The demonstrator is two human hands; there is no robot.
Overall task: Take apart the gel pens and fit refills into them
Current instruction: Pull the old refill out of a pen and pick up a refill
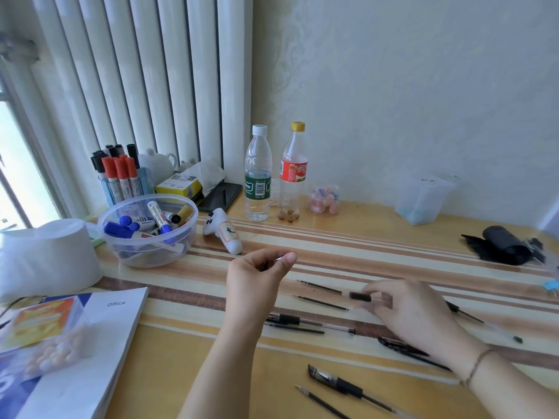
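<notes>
Gel pens [348,386] and refills [320,301] lie scattered on the striped desk [363,243] as my left hand [260,269] pinches a small metal tip [279,258], while my right hand [405,309] grips a black-gripped pen barrel [360,296].

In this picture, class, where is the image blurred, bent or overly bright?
Head view: the right hand and the pen piece it holds are smeared by motion; the radiator ribs lean from wide-angle distortion; the window at the left edge is washed out white.
</notes>
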